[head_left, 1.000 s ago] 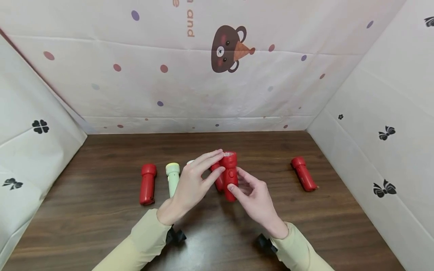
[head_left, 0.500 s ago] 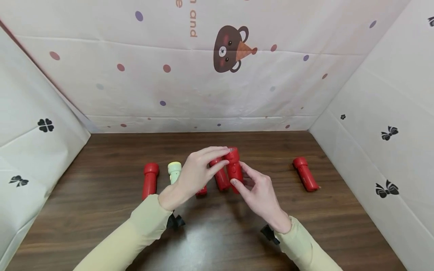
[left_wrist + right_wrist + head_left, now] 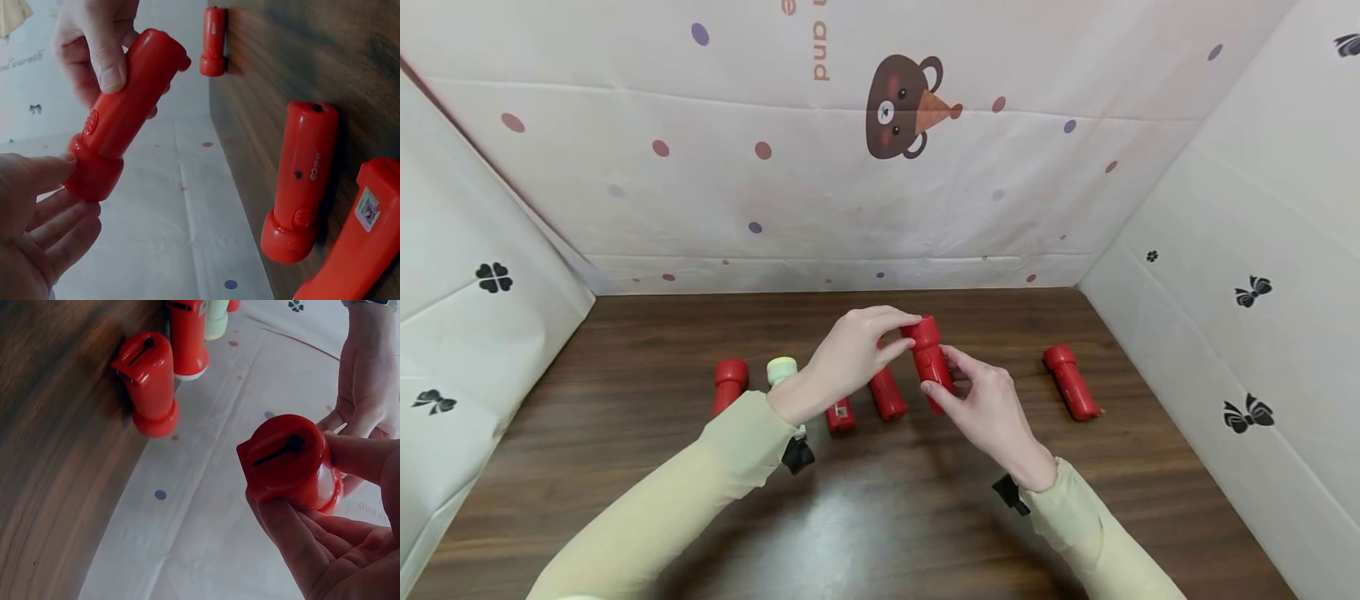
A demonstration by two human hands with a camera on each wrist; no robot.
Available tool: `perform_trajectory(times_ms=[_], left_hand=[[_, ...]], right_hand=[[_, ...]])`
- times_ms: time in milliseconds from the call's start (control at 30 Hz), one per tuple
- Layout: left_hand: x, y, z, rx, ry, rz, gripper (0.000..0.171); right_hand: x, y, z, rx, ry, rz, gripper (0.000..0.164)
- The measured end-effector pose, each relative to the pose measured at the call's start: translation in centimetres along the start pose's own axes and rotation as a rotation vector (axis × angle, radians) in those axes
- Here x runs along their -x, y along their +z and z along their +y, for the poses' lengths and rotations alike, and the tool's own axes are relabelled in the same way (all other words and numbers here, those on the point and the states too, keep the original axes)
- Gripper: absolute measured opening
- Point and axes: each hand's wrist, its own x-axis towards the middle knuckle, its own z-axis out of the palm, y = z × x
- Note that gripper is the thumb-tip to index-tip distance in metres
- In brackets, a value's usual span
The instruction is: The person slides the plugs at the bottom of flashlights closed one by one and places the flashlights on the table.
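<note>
A red flashlight is held above the table, tilted, its head pointing to the back. My right hand grips its body, thumb on the near side. With thumb and fingers my left hand holds the head end; the left wrist view shows its thumb on the head and fingers beneath. In the right wrist view the flashlight's tail end, with a black slot, faces the camera. Just left of it a second red flashlight lies on the table.
Under and beside the left forearm lie a red flashlight with a sticker, a pale green flashlight and another red one. One more red flashlight lies far right. Printed sheets wall the table's back and sides.
Both hands have moved the held flashlight up, away and slightly right. Its head has tipped back, so the lens no longer shows. The left forearm now covers more of the flashlights on the left.
</note>
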Motion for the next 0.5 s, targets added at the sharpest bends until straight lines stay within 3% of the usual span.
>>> perform_trajectory(times_ms=[500], left_hand=[[-3.3,2.0,-1.5,-0.002,-0.148,-0.2,0.036]], right_hand=[[-2.3,-0.8,1.6,0.021,0.197,-0.164,0.047]])
